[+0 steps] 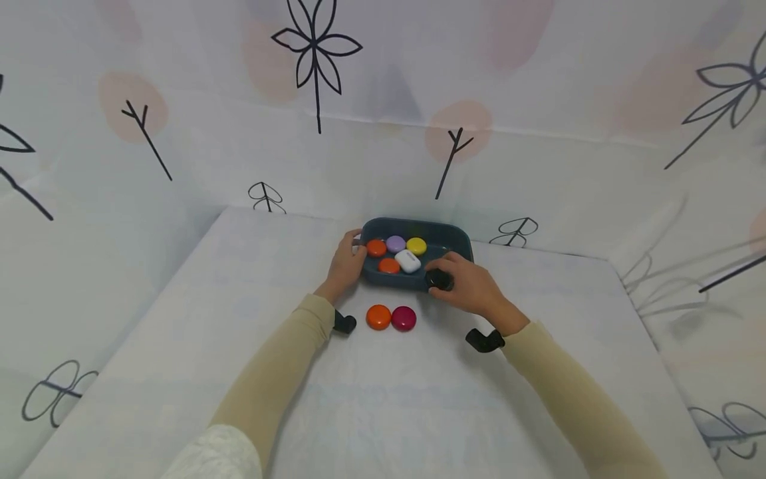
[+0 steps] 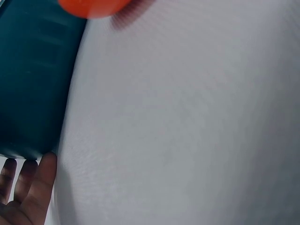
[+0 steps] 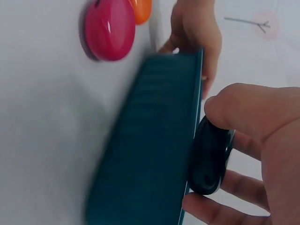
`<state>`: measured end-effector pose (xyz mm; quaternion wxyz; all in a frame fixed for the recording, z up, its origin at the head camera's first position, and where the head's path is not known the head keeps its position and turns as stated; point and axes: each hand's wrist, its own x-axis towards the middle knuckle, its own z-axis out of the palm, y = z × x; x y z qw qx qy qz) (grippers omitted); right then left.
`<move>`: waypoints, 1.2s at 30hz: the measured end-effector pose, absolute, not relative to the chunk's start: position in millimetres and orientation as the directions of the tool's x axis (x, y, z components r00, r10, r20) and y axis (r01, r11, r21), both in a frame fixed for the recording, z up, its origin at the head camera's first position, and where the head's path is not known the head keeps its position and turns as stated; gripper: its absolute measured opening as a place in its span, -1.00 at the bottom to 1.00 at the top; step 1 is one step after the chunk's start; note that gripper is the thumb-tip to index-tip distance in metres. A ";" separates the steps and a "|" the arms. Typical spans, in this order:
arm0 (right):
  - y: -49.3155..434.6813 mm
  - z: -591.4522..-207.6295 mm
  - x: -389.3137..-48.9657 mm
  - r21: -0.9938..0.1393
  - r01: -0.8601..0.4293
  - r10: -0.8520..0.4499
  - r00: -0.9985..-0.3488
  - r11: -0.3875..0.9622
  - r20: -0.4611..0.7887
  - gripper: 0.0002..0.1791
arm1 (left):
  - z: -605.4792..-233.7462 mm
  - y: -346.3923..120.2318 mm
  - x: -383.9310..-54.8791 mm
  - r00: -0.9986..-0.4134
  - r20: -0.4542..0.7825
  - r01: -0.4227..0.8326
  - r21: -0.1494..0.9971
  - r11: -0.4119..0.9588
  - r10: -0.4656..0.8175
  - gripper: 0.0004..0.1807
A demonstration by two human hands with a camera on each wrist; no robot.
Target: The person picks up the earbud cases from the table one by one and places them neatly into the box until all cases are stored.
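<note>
A dark teal tray (image 1: 419, 286) stands at the back of the table. My left hand (image 1: 348, 259) is at its left end, and in the left wrist view the fingers (image 2: 42, 185) touch the end wall, fairly straight. My right hand (image 1: 469, 283) pinches a glossy black rounded piece (image 3: 208, 157) between thumb and fingers, at the tray's near rim toward the right. Inside the tray lie two orange discs (image 1: 376, 248), a lilac disc (image 1: 395, 244), a yellow disc (image 1: 416, 246) and a white rounded piece (image 1: 408, 261).
On the white-covered table (image 1: 371, 412), in front of the tray, an orange disc (image 1: 378, 317) and a crimson disc (image 1: 403, 319) lie side by side. A patterned cloth (image 1: 371, 159) hangs close behind the tray. Black wrist mounts (image 1: 485, 340) stick out by both cuffs.
</note>
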<state>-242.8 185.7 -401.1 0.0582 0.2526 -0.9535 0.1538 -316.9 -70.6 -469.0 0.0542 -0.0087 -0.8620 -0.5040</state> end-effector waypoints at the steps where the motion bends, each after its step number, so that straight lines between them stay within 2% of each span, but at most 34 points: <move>1: 185.4 -401.6 -240.0 -0.262 -0.508 -0.472 -0.861 0.821 0.191 -0.58 | -469.5 -70.6 -316.7 -0.994 0.101 0.069 0.867 0.494 -0.038 -0.46; 7: 182.5 -406.3 -227.2 -0.262 -0.546 -0.515 -0.837 0.795 0.182 -0.62 | -469.6 -71.9 -315.6 -0.993 0.111 0.081 0.858 0.507 -0.029 -0.46; 20: 180.1 -428.9 -222.3 -0.227 -0.563 -0.571 -0.820 0.795 0.035 -0.54 | -467.1 -74.1 -317.6 -0.992 0.123 0.097 0.860 0.501 -0.020 -0.45; 31: 176.0 -439.4 -220.0 -0.211 -0.542 -0.557 -0.830 0.814 -0.018 -0.52 | -467.6 -71.6 -316.0 -0.996 0.081 0.050 0.864 0.502 -0.041 -0.47; 36: 176.1 -442.6 -220.3 -0.200 -0.552 -0.564 -0.826 0.810 -0.005 -0.53 | -469.1 -70.4 -317.8 -0.997 0.067 0.039 0.861 0.506 -0.038 -0.46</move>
